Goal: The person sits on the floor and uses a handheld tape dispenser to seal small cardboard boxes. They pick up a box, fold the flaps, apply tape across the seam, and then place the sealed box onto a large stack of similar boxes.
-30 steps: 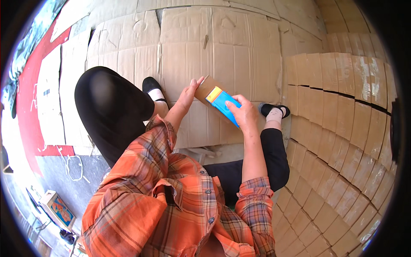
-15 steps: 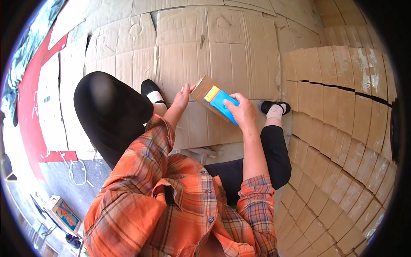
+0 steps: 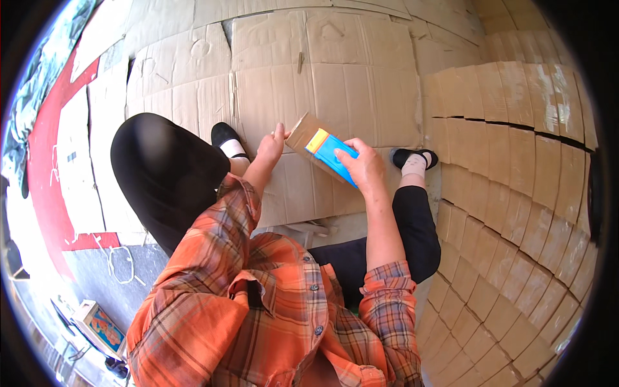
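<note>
In my right hand (image 3: 365, 166) is a flat blue box (image 3: 333, 157) with a yellow and orange end, the thumb pressed on its top face. The blue box lies against a small brown cardboard box (image 3: 307, 131), slanting with it between my hands; whether it sits inside or only on top I cannot tell. My left hand (image 3: 271, 147) is closed at the far left corner of the cardboard box, the fingertips pinching its edge. The fingers of my right hand beneath the boxes are hidden.
Flattened cardboard sheets (image 3: 361, 97) cover the floor ahead. To the right stand stacked rows of brown cartons (image 3: 496, 155). My legs are spread, one black shoe (image 3: 225, 134) beyond each side of the boxes. White string (image 3: 121, 264) lies at the left near a red strip (image 3: 55, 174).
Both hands and the two boxes have barely moved, shifting slightly left. The grip of each hand looks the same.
</note>
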Available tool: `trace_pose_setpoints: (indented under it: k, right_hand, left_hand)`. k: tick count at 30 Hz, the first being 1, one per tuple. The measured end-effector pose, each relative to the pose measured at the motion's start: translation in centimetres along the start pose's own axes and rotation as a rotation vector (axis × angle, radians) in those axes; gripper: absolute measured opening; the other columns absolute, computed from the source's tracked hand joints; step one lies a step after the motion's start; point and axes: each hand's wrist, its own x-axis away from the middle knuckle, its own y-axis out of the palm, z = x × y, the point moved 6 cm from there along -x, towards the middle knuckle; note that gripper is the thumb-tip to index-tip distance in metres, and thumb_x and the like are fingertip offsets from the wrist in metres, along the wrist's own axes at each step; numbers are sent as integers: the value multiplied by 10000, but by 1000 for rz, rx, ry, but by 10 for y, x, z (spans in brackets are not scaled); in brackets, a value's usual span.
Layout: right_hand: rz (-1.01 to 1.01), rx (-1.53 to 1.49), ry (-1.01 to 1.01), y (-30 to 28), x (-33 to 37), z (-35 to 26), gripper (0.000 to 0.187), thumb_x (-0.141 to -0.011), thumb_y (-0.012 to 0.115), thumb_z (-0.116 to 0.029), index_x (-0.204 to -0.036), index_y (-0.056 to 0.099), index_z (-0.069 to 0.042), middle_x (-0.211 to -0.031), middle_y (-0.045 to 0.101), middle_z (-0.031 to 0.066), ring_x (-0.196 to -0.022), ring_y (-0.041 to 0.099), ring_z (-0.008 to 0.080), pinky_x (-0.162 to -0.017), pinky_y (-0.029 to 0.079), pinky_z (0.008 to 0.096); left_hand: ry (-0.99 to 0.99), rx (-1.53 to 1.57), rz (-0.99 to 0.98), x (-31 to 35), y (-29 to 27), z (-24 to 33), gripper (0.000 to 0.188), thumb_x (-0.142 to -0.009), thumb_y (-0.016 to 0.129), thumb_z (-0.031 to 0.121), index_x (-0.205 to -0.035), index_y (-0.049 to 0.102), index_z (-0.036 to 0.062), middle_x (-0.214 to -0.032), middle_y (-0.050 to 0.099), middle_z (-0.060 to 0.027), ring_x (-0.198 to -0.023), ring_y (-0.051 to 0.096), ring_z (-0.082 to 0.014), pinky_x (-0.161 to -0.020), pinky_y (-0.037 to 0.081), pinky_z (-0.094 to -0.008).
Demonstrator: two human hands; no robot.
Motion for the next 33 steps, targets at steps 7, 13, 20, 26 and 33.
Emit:
trace_pose_setpoints:
  k: [7, 13, 20, 26, 33]
  right_hand:
    - [64, 18, 3, -2, 3, 14, 408, -784, 697, -423, -1005, 671, -80, -950, 697, 151, -873, 666, 310, -750, 504, 412]
    - [-72, 131, 89, -2, -3, 15, 551, -769, 671, -497, -986, 661, 10, -944, 685, 209, -891, 662, 349, -790, 510, 429]
    - [-81, 186, 33, -5, -5, 17, 557, -753, 657, -537, -815, 672, 16, -807, 669, 223, -751, 658, 348, -680, 496, 438]
    - [-152, 129, -12, -8, -1, 13, 539, -753, 657, -513, -891, 693, 7, -867, 673, 230, -820, 661, 352, -734, 505, 435]
    - [-151, -5, -106, -43, 31, 60, 497, -769, 694, -455, -875, 674, 29, -758, 663, 172, -679, 642, 250, -633, 490, 354]
  left_hand:
    - [58, 347, -128, 20, 12, 55, 641, -976, 299, 579, -1212, 656, 102, -1224, 621, -184, -1239, 510, -332, -1057, 339, -317]
    - [246, -42, 115, 33, 0, 54, 593, -944, 449, 551, -1377, 508, 151, -1379, 531, -55, -1366, 363, -321, -1100, 203, -573]
    - [672, -962, -101, 96, 17, 115, 1019, -698, 651, 665, -1513, 207, 245, -1585, 150, 54, -1468, 60, -283, -1120, 59, -652]
    - [626, -968, -48, 95, 17, 109, 1048, -675, 742, 560, -1515, 198, 248, -1584, 148, 59, -1462, 96, -308, -1118, 82, -652]
    - [610, -987, -7, 95, 18, 108, 1031, -680, 757, 510, -1511, 210, 238, -1582, 149, 56, -1455, 121, -314, -1113, 112, -652]
